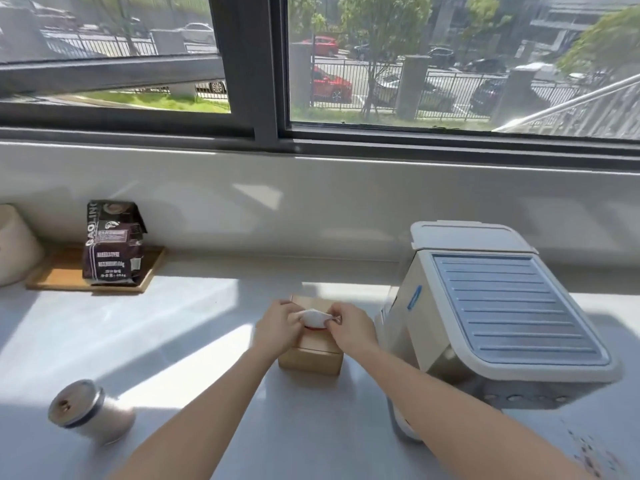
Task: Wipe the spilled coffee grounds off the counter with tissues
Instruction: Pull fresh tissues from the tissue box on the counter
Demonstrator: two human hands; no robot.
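A brown tissue box (310, 360) stands mid-counter. A white tissue (316, 317) pokes out of its top opening. My left hand (278, 325) pinches the tissue's left end and my right hand (349, 327) pinches its right end, both directly over the box. Dark coffee grounds (592, 455) lie scattered on the white counter (166, 341) at the bottom right, well apart from both hands.
A cream coffee machine (485, 306) stands just right of the box. A metal-lidded tumbler (88, 412) sits front left. At the back left, a dark coffee bag (112, 242) rests on a wooden tray (62, 275), beside a cream container (14, 245). A window wall runs behind.
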